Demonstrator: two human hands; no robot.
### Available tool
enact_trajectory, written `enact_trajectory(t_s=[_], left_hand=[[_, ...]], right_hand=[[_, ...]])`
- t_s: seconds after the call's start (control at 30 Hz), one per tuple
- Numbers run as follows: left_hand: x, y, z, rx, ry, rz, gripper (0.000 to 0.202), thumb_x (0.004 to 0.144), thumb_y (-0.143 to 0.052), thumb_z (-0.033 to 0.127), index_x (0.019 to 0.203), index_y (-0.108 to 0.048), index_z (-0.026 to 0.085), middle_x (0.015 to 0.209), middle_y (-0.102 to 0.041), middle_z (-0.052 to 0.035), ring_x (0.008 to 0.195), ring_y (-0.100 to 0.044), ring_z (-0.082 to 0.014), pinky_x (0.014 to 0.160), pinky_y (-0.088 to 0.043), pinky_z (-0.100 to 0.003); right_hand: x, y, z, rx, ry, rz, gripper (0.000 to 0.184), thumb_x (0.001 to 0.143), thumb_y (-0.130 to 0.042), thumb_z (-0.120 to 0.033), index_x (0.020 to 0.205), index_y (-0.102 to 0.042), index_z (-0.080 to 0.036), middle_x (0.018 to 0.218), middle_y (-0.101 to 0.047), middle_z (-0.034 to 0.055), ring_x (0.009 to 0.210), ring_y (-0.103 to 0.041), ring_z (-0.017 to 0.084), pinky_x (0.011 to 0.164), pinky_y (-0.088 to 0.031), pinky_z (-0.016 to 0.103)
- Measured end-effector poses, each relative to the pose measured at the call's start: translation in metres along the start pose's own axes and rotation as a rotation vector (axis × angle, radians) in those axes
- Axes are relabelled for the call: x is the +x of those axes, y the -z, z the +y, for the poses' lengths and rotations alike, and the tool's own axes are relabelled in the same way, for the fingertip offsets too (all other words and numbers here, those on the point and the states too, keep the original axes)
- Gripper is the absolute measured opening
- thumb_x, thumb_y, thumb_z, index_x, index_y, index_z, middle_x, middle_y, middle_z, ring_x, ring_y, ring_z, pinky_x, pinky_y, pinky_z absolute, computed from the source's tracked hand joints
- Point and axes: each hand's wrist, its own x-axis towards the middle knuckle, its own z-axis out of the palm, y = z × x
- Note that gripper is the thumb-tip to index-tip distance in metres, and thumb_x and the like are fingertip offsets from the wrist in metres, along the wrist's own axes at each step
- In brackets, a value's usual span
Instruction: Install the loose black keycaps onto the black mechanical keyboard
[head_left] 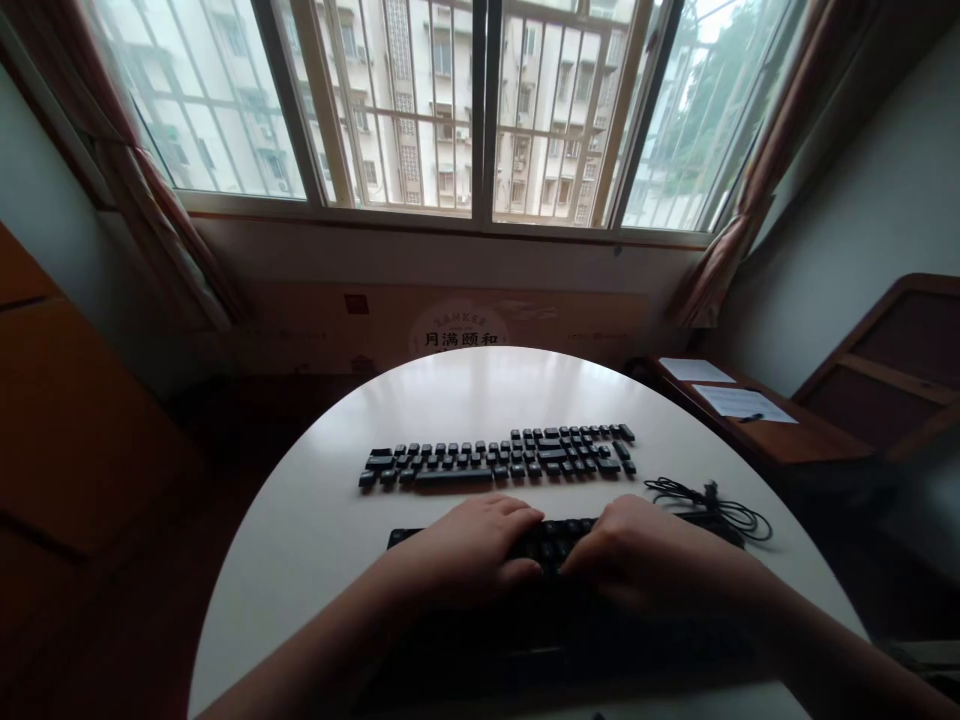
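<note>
A black keyboard (559, 545) lies on the round white table (315, 530) close to me, mostly covered by my hands. My left hand (469, 550) rests on its left half with fingers curled and the thumb pressed toward the keys. My right hand (637, 555) rests on its right half, fingers bent down onto the keys. Whether either hand pinches a keycap is hidden. Farther back, several loose black keycaps (499, 458) are laid out in rows in a keyboard layout.
A coiled black cable (712, 505) lies right of the keyboard. A wooden side table (757, 425) with papers (739, 402) stands at the right. A cardboard box (450, 325) sits under the barred window (480, 110). Curtains hang at both sides.
</note>
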Motion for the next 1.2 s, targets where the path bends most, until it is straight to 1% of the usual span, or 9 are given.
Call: enact_trajectory(t_s=[0.27, 0.37, 0.47, 0.53, 0.67, 0.8, 0.9, 1.03, 1.2], left_hand=[[-0.002, 0.002, 0.001, 0.002, -0.008, -0.006, 0.059, 0.089, -0.062, 0.045, 0.141, -0.054, 0.019, 0.141, -0.060, -0.0123, 0.129, -0.055, -0.0325, 0.111, -0.042, -0.045], [-0.002, 0.003, 0.001, -0.004, -0.019, 0.004, 0.055, 0.089, -0.063, 0.045, 0.137, -0.057, 0.020, 0.136, -0.063, -0.0120, 0.125, -0.058, -0.0323, 0.107, -0.045, -0.045], [-0.003, 0.004, 0.002, -0.004, -0.020, 0.004, 0.051, 0.088, -0.064, 0.043, 0.133, -0.060, 0.021, 0.132, -0.066, -0.0114, 0.121, -0.060, -0.0321, 0.104, -0.046, -0.044], [-0.003, 0.004, 0.001, -0.008, -0.007, 0.004, 0.051, 0.086, -0.065, 0.041, 0.132, -0.061, 0.020, 0.131, -0.066, -0.0117, 0.120, -0.061, -0.0327, 0.102, -0.047, -0.044], [-0.003, 0.004, -0.001, -0.022, -0.009, 0.005, 0.051, 0.085, -0.068, 0.041, 0.132, -0.061, 0.020, 0.130, -0.067, -0.0120, 0.119, -0.061, -0.0335, 0.100, -0.049, -0.046], [-0.003, 0.002, -0.005, -0.029, -0.032, 0.015, 0.052, 0.086, -0.066, 0.044, 0.132, -0.061, 0.021, 0.132, -0.065, -0.0124, 0.120, -0.060, -0.0336, 0.101, -0.048, -0.046], [-0.001, 0.000, -0.008, -0.028, -0.041, 0.031, 0.051, 0.084, -0.068, 0.047, 0.129, -0.062, 0.022, 0.128, -0.067, -0.0116, 0.116, -0.062, -0.0329, 0.098, -0.049, -0.044], [0.000, -0.002, -0.011, -0.026, -0.044, 0.039, 0.050, 0.082, -0.069, 0.048, 0.125, -0.064, 0.023, 0.123, -0.068, -0.0115, 0.111, -0.064, -0.0327, 0.095, -0.050, -0.043], [-0.001, -0.002, -0.010, -0.019, -0.047, 0.014, 0.053, 0.085, -0.065, 0.048, 0.129, -0.063, 0.019, 0.124, -0.068, -0.0145, 0.113, -0.063, -0.0352, 0.096, -0.050, -0.048]], right_hand=[[0.005, 0.014, -0.012, -0.052, -0.046, -0.095, 0.017, 0.078, -0.057, -0.014, 0.075, -0.071, -0.023, 0.063, -0.063, -0.0005, 0.056, -0.055, 0.015, 0.056, -0.032, 0.026], [0.011, 0.020, -0.008, -0.073, -0.018, -0.083, 0.021, 0.082, -0.056, -0.012, 0.084, -0.075, -0.023, 0.068, -0.066, -0.0001, 0.060, -0.058, 0.015, 0.059, -0.036, 0.025], [0.029, 0.027, 0.008, -0.093, -0.030, 0.056, 0.028, 0.087, -0.055, -0.011, 0.100, -0.077, -0.024, 0.081, -0.072, 0.0009, 0.072, -0.066, 0.016, 0.068, -0.041, 0.024], [0.048, 0.032, 0.025, -0.158, -0.082, 0.190, 0.026, 0.088, -0.060, -0.014, 0.103, -0.078, -0.026, 0.089, -0.074, 0.0010, 0.081, -0.067, 0.018, 0.073, -0.044, 0.025], [0.094, 0.041, 0.064, -0.224, -0.169, 0.256, 0.018, 0.091, -0.065, -0.017, 0.101, -0.079, -0.022, 0.090, -0.072, 0.0047, 0.088, -0.065, 0.022, 0.079, -0.045, 0.030], [0.131, 0.044, 0.091, -0.234, -0.210, 0.194, 0.019, 0.086, -0.069, -0.013, 0.099, -0.079, -0.021, 0.096, -0.072, 0.0048, 0.092, -0.064, 0.022, 0.083, -0.046, 0.030], [0.147, 0.044, 0.098, -0.228, -0.231, 0.096, 0.016, 0.085, -0.074, -0.014, 0.100, -0.078, -0.019, 0.096, -0.071, 0.0055, 0.091, -0.065, 0.022, 0.085, -0.049, 0.032], [0.155, 0.044, 0.098, -0.234, -0.255, 0.004, 0.013, 0.091, -0.075, -0.019, 0.102, -0.074, -0.015, 0.099, -0.070, 0.0052, 0.093, -0.065, 0.021, 0.087, -0.052, 0.038], [0.159, 0.044, 0.099, -0.239, -0.273, -0.054, 0.013, 0.094, -0.074, -0.024, 0.104, -0.072, -0.015, 0.104, -0.069, 0.0059, 0.096, -0.065, 0.022, 0.090, -0.052, 0.040]])
